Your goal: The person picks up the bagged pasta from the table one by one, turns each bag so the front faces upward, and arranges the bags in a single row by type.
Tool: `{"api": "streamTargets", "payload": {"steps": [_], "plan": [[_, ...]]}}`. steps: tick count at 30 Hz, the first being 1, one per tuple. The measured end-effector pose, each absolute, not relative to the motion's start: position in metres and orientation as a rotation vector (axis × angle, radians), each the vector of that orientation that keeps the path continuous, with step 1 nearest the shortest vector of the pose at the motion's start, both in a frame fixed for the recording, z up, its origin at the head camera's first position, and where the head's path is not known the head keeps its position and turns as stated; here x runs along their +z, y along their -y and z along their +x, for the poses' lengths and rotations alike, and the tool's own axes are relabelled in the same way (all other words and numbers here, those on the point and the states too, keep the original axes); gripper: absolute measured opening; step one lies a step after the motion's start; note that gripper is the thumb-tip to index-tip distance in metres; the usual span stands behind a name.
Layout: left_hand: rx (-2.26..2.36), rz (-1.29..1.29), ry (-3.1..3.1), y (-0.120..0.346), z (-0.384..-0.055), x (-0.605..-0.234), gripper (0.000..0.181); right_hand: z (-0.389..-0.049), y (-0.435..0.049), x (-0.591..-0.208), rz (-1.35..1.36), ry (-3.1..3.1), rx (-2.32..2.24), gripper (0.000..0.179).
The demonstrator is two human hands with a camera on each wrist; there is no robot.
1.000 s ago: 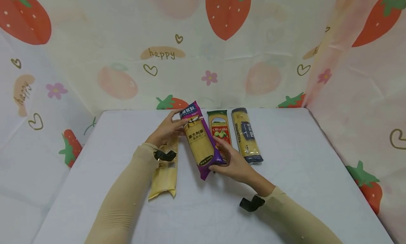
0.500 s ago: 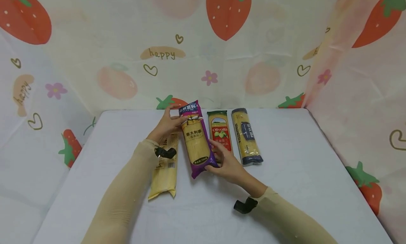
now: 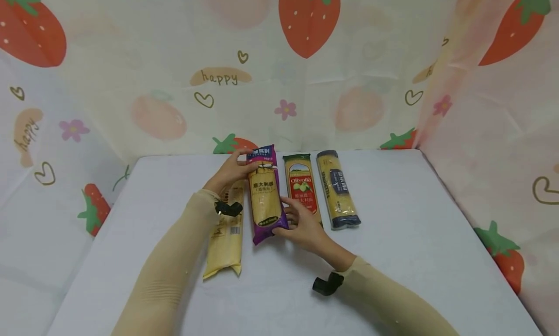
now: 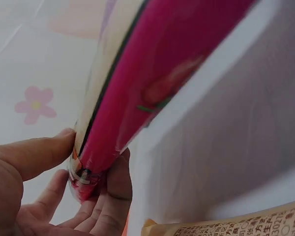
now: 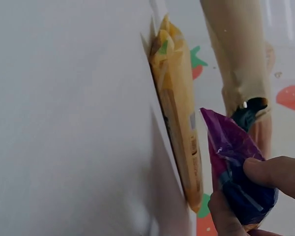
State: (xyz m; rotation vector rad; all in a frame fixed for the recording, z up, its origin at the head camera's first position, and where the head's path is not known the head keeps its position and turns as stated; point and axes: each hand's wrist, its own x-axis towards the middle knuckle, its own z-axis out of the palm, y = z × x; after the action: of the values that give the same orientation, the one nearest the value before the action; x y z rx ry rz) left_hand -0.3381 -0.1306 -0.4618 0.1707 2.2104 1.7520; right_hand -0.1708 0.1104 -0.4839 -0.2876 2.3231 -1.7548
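Both hands hold a purple bag of spaghetti point(image 3: 265, 193), its label facing up. My left hand point(image 3: 230, 172) grips the far end, thumb and fingers on either side of it in the left wrist view. At the near right corner my right hand point(image 3: 305, 232) pinches the purple end point(image 5: 223, 130), thumb on one side and fingers on the other. In both wrist views the bag is raised off the white table. Just left of it lies a yellow paper-like pasta pack point(image 3: 224, 246), its upper part partly covered by the left hand and wrist.
Right of the held bag lies a green-and-red spaghetti pack point(image 3: 302, 183), its lower part behind the right hand. Farther right is a spaghetti pack with dark blue ends point(image 3: 338, 190). A strawberry-print cloth point(image 3: 284, 84) stands behind the white table point(image 3: 393, 219).
The purple spaghetti bag has shifted left and turned straighter, its near end swinging left away from the green-and-red pack. My right hand has moved left with it; the left hand stays nearly in place.
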Motion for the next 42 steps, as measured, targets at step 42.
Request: {"api": "streamTargets", "payload": {"steps": [42], "plan": [[1.404, 0.267, -2.4, 0.122, -0.362, -0.483, 0.063, -0.19, -0.091, -0.498, -0.264, -2.523, -1.384, 0.085]]}}
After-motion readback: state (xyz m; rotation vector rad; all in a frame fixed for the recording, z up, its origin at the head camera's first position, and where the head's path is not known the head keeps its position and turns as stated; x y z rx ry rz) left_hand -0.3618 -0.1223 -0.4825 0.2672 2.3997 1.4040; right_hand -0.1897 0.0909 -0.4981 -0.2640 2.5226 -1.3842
